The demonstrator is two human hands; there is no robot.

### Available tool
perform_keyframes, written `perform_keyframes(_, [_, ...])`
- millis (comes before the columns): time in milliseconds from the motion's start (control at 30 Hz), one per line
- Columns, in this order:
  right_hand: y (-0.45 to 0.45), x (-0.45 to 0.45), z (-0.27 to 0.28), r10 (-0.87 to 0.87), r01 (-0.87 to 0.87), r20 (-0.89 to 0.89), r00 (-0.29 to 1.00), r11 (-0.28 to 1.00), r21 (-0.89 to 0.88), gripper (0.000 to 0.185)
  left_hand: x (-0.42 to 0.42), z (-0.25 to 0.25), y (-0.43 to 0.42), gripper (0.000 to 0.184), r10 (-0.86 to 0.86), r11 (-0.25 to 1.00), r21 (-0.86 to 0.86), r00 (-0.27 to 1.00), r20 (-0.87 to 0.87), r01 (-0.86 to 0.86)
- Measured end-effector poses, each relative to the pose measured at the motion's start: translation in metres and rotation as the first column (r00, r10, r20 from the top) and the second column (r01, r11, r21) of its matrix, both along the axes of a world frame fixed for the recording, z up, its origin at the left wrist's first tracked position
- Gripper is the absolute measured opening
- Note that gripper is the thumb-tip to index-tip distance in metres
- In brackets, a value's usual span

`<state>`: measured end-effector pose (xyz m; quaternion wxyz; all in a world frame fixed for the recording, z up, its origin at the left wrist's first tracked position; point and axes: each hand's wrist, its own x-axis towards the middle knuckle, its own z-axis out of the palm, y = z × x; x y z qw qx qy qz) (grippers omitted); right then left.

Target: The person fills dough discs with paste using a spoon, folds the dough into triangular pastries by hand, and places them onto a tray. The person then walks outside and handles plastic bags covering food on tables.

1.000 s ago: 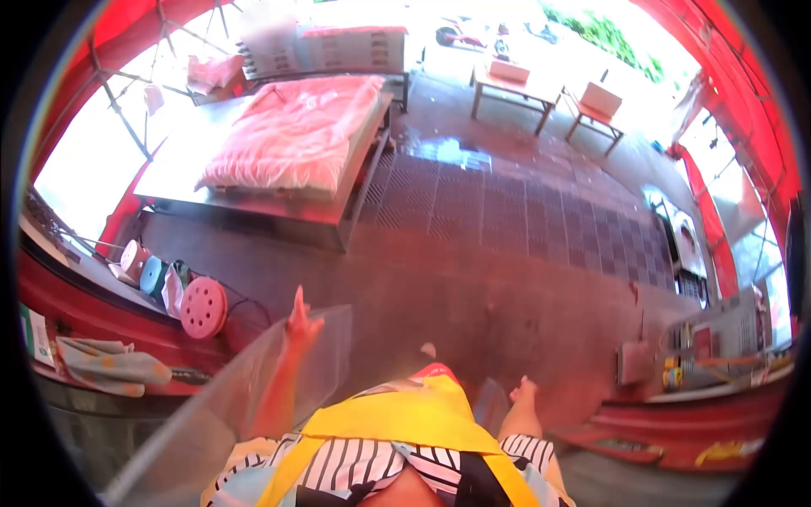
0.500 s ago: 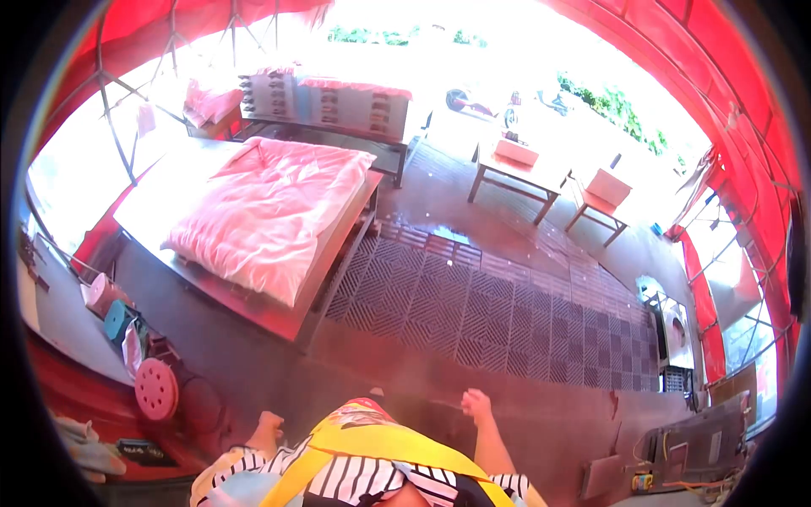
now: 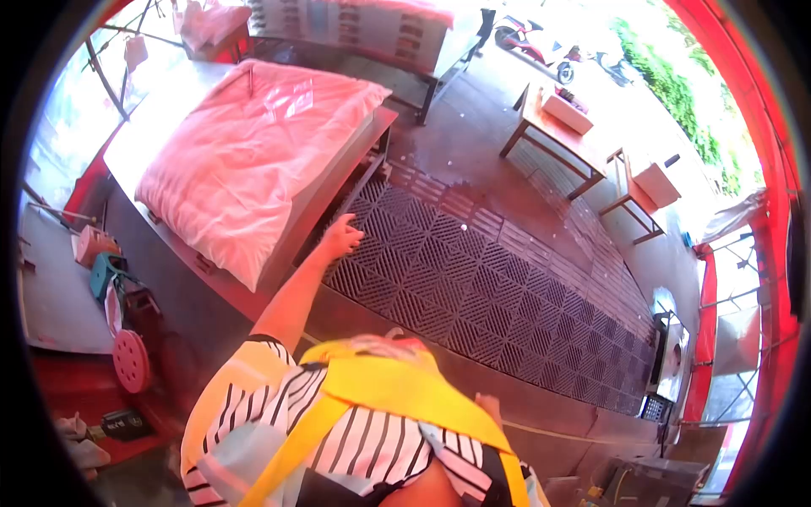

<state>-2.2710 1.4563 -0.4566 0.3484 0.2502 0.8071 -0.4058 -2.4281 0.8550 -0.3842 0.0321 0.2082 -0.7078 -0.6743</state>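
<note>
My left hand (image 3: 342, 237) reaches forward, its fingers partly spread with nothing in them, above the edge of the dark patterned floor mat (image 3: 473, 296). To its left is a table bearing a large pink padded cover (image 3: 253, 160). My right hand (image 3: 488, 406) is low beside the yellow apron (image 3: 380, 380); only a small part of it shows past the apron, and its fingers cannot be made out.
Wooden tables (image 3: 557, 139) with boxes stand at the back right, a scooter (image 3: 532, 51) beyond. A pink round stool (image 3: 132, 361) is at the left. A metal appliance (image 3: 655, 486) stands lower right, a white-topped unit (image 3: 672, 359) above it.
My left hand has moved up and forward from beside my body. My right hand has dropped back toward the apron. The view has shifted closer to the mat and the pink-covered table.
</note>
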Motion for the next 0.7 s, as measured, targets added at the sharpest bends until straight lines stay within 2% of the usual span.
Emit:
perform_keyframes(33, [-0.009, -0.040, -0.013, -0.128, 0.128, 0.018, 0.992, 0.992, -0.008, 0.013, -0.006, -0.058, -0.022, 0.055, -0.051, 0.994, 0.099, 0.995, 0.081, 0.042])
perform_keyframes(67, [-0.014, -0.086, -0.040, -0.276, 0.277, 0.023, 0.961, 0.953, -0.126, 0.014, -0.006, -0.130, -0.037, 0.042, -0.089, 0.850, -0.521, 0.996, 0.018, 0.085])
perform_keyframes(100, [-0.023, -0.133, -0.061, -0.420, 0.415, 0.037, 0.907, 0.874, -0.252, 0.015, 0.000, -0.221, -0.064, 0.037, -0.248, 0.967, -0.022, 0.953, 0.173, 0.255])
perform_keyframes(133, [-0.041, -0.169, -0.064, -0.325, 0.312, -0.077, 0.943, 0.939, -0.146, 0.013, 0.051, -0.171, -0.031, 0.045, 0.125, 0.930, -0.362, 0.981, 0.148, -0.064])
perform_keyframes(167, [-0.046, -0.209, -0.071, -0.221, 0.201, -0.068, 0.973, 0.954, -0.221, 0.013, 0.088, -0.212, -0.038, 0.052, 0.231, 0.889, -0.451, 0.769, 0.596, 0.082])
perform_keyframes(200, [-0.049, -0.236, -0.077, -0.132, 0.111, -0.049, 0.990, 0.949, -0.297, 0.016, 0.106, -0.210, -0.043, 0.048, 0.077, 0.866, -0.253, 0.385, 0.920, 0.431])
perform_keyframes(233, [-0.069, -0.257, -0.063, -0.189, 0.155, -0.071, 0.979, 0.930, -0.333, 0.020, 0.131, -0.247, -0.050, 0.041, -0.025, 0.723, -0.235, 0.364, 0.931, 0.650])
perform_keyframes(300, [-0.086, -0.308, -0.066, -0.113, 0.094, -0.060, 0.992, 0.960, -0.263, 0.021, 0.133, -0.228, -0.043, 0.041, 0.062, 0.876, -0.231, 0.376, 0.925, 0.423])
perform_keyframes(333, [-0.089, -0.332, -0.066, -0.025, 0.018, -0.026, 0.999, 0.972, -0.235, 0.024, 0.125, -0.233, -0.049, 0.040, 0.085, 0.988, -0.124, 0.343, 0.935, 0.093])
perform_keyframes(367, [-0.085, -0.357, -0.084, 0.128, -0.149, -0.123, 0.984, 0.972, -0.180, 0.020, 0.117, -0.244, -0.060, 0.040, 0.089, 0.969, -0.012, 0.300, 0.950, -0.249])
perform_keyframes(400, [-0.065, -0.382, -0.124, 0.274, -0.302, -0.216, 0.937, 0.947, -0.110, 0.019, 0.100, -0.250, -0.070, 0.040, 0.080, 0.997, -0.079, 0.318, 0.945, -0.016])
perform_keyframes(433, [-0.053, -0.415, -0.168, 0.407, -0.435, -0.314, 0.858, 0.900, -0.023, 0.020, 0.063, -0.266, -0.086, 0.039, 0.076, 0.963, -0.161, 0.351, 0.933, 0.218])
perform_keyframes(467, [-0.031, -0.439, -0.234, 0.569, -0.555, -0.308, 0.762, 0.820, 0.140, 0.021, 0.012, -0.272, -0.095, 0.040, 0.139, 0.912, -0.270, 0.386, 0.912, 0.308])
perform_keyframes(500, [-0.017, -0.477, -0.275, 0.710, -0.640, -0.266, 0.652, 0.703, 0.309, 0.022, -0.042, -0.274, -0.100, 0.040, 0.196, 0.843, -0.376, 0.430, 0.881, 0.386])
perform_keyframes(533, [-0.031, -0.493, -0.251, 0.852, -0.702, -0.193, 0.487, 0.513, 0.493, 0.019, -0.095, -0.283, -0.103, 0.040, 0.250, 0.760, -0.474, 0.474, 0.845, 0.445])
perform_keyframes(567, [-0.047, -0.507, -0.223, 0.945, -0.697, -0.090, 0.315, 0.295, 0.654, 0.016, -0.164, -0.294, -0.109, 0.039, 0.190, 0.706, -0.523, 0.584, 0.789, 0.478])
perform_keyframes(600, [-0.057, -0.525, -0.210, 0.978, -0.743, 0.103, 0.179, 0.065, 0.666, 0.019, -0.236, -0.303, -0.107, 0.038, 0.117, 0.656, -0.565, 0.672, 0.731, 0.500])
perform_keyframes(633, [-0.064, -0.549, -0.203, 0.963, -0.773, 0.087, 0.254, 0.148, 0.617, 0.018, -0.312, -0.306, -0.096, 0.034, 0.048, 0.480, -0.691, 0.770, 0.637, 0.541])
perform_keyframes(667, [-0.075, -0.577, -0.194, 0.816, -0.722, -0.029, 0.577, 0.527, 0.448, 0.018, -0.384, -0.313, -0.087, 0.028, -0.013, 0.474, -0.714, 0.814, 0.580, 0.516])
perform_keyframes(700, [-0.085, -0.602, -0.191, 0.417, -0.402, -0.100, 0.904, 0.905, 0.141, 0.018, -0.438, -0.195, -0.055, 0.025, -0.093, 0.820, -0.437, 0.840, 0.534, 0.369])
